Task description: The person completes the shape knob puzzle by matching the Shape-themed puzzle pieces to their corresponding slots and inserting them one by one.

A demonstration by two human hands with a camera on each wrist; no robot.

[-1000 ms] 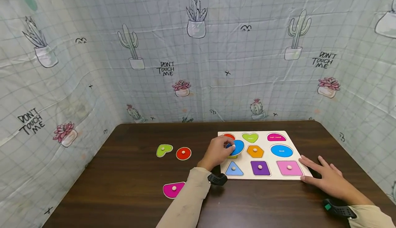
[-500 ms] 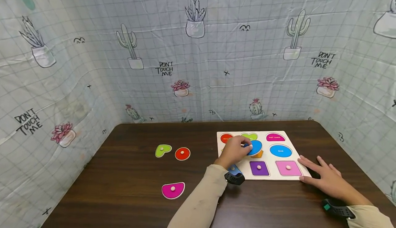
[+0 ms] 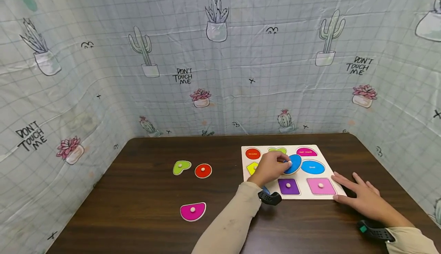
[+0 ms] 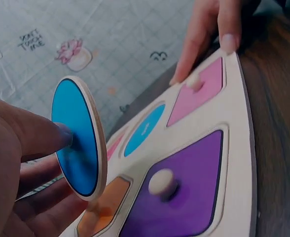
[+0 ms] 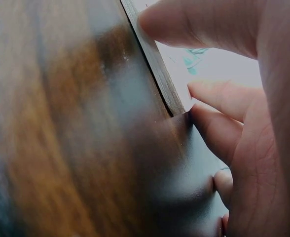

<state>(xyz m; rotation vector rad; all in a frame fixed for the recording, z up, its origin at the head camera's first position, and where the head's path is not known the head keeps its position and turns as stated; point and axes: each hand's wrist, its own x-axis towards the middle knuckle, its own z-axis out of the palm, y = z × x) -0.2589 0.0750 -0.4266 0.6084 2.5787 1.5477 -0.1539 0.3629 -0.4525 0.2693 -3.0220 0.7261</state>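
My left hand [image 3: 272, 166] pinches the knob of a blue oval puzzle piece [image 4: 76, 138], which is tilted above the white puzzle board [image 3: 272, 192]. Just right of the piece lies the blue oval recess [image 3: 312, 167]. The orange hexagon piece [image 4: 105, 207] is partly hidden beneath the held piece. At the board's right edge my right hand [image 3: 361, 196] rests with fingers spread, thumb and fingertips at the rim. Set in the board are a purple square [image 3: 288, 187], a pink piece [image 3: 320, 186] and a yellow piece [image 3: 252, 168], all knobbed.
Left of the board, a green heart piece [image 3: 181, 167], a red round piece [image 3: 203, 171] and a magenta half-round piece [image 3: 193, 212] lie on the dark wooden table [image 3: 138, 192]. A patterned cloth [image 3: 220, 66] hangs around the table's back and sides.
My left hand has carried the blue oval piece rightward over the board, from above the yellow piece to beside the oval recess. My right hand has stayed at the board's edge.
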